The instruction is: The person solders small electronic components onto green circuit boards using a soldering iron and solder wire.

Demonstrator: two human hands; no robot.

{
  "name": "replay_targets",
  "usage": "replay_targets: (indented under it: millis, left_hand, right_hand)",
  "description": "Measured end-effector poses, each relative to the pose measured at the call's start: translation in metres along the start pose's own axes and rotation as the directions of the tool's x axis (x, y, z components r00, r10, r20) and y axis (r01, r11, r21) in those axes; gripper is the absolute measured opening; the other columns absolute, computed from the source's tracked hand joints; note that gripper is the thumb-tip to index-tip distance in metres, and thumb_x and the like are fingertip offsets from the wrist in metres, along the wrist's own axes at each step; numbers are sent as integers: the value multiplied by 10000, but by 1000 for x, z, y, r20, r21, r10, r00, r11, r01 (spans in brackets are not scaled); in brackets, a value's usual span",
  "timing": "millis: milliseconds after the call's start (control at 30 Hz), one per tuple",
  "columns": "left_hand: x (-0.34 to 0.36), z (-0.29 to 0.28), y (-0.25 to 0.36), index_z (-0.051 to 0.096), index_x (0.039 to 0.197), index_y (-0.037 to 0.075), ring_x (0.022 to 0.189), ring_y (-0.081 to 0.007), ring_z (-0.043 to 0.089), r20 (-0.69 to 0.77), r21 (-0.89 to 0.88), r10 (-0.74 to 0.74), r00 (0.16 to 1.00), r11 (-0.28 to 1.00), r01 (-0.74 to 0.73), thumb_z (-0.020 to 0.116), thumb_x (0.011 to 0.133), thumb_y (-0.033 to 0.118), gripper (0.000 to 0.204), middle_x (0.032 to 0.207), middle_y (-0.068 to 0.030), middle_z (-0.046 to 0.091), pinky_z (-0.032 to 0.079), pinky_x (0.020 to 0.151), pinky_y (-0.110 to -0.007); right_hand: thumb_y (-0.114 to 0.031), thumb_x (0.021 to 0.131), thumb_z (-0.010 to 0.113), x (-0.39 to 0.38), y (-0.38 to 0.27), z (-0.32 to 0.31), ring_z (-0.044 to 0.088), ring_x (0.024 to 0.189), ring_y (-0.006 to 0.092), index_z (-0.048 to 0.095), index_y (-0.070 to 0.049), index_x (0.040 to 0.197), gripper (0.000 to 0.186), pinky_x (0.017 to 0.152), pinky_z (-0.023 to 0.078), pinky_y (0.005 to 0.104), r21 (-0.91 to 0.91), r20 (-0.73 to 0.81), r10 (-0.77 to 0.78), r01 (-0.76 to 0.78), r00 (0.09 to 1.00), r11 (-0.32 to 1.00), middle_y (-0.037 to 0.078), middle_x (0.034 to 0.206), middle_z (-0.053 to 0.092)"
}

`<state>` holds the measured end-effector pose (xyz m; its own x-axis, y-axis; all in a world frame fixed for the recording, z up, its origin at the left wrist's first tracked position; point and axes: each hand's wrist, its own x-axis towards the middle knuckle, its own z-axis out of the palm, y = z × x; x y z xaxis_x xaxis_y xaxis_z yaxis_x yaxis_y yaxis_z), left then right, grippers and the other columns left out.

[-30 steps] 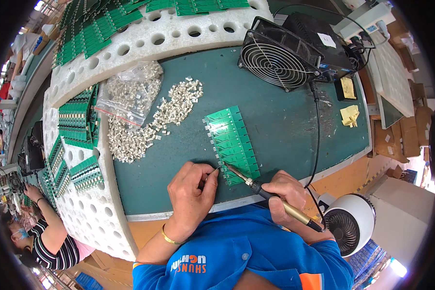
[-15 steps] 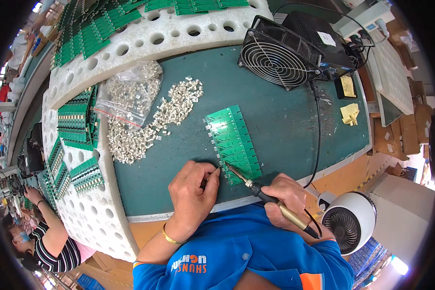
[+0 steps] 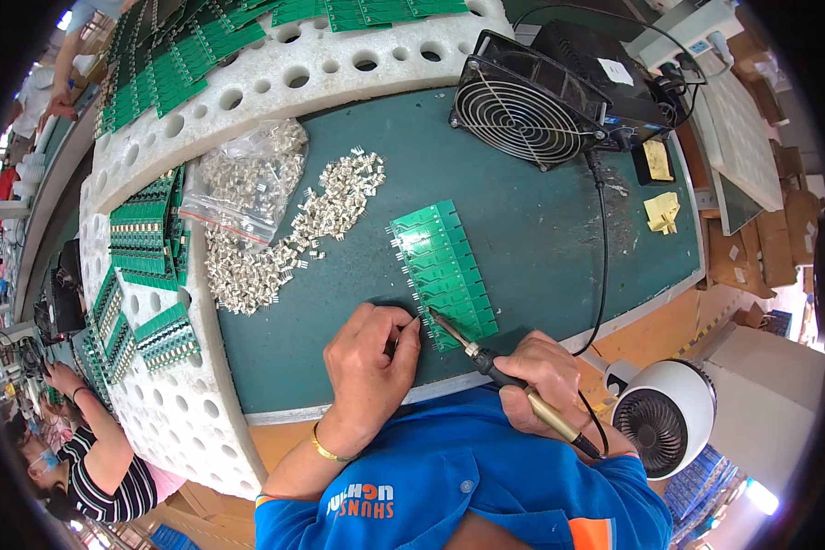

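A green circuit board panel [image 3: 449, 266] lies on the dark green work mat, with small white connectors along its left edge. My right hand [image 3: 541, 376] grips a soldering iron [image 3: 488, 363] by its handle, and the iron's tip meets the board's lower left edge. Close beside that tip, my left hand [image 3: 373, 353] is closed, thumb and index finger pinched at the connector row. Whatever sits in that pinch is too small to make out. Up and left of the board, loose white connectors [image 3: 339, 203] form a long pile next to a clear plastic bag [image 3: 255, 174] of more connectors.
White foam trays [image 3: 330, 87] carry green boards [image 3: 147, 238] at the left and back. A black fan [image 3: 522, 110] stands at the back right, with the iron's cord [image 3: 603, 247] near it. Yellow sponges [image 3: 662, 213] lie at right. Another person [image 3: 110, 449] works at far left.
My left hand has shifted very slightly toward the iron's tip. The iron and the board hold nearly the same place. Another person's hand has come into view at the upper left.
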<state>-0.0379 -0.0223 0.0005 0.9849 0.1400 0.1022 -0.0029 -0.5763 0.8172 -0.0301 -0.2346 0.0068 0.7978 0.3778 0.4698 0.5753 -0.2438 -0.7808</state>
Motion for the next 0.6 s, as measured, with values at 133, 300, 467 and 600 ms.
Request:
replay_targets:
  millis: [133,300,467,600]
  left_hand:
    - [2,-2,0,642,792,15,532,-122,498,12,7,31,999,1000,-31,730,790,-32,100,684,-54,549,394,479,-268]
    - [-1,-4,-1,642,795,16,541,-116,506,19,-23,0,1000,1000,1,729,792,-35,100,685,-55,549,397,482,-264]
    - [0,-3,-1,642,795,17,544,-117,513,16,-21,4,1000,1000,-4,733,788,-40,107,691,-56,556,402,485,-262]
    - [1,-2,-2,641,791,18,544,-121,514,7,-4,23,1000,1000,-23,735,783,-43,112,695,-58,560,405,486,-265]
  right_hand:
    - [-214,880,712,-1,0,1,551,502,234,627,-16,966,232,507,430,344,-13,0,-18,18,1000,1000,81,660,611]
    - [-212,892,696,-1,0,1,547,494,233,626,-12,963,223,502,428,340,-5,-10,-30,30,999,1000,83,650,610]
    - [-210,899,688,-3,1,2,552,508,235,625,-4,968,227,509,434,347,7,-42,-16,17,999,1000,86,664,616]
    - [-212,900,688,-3,1,1,551,511,239,624,-3,973,230,511,435,352,13,-25,-4,5,1000,1000,89,670,616]
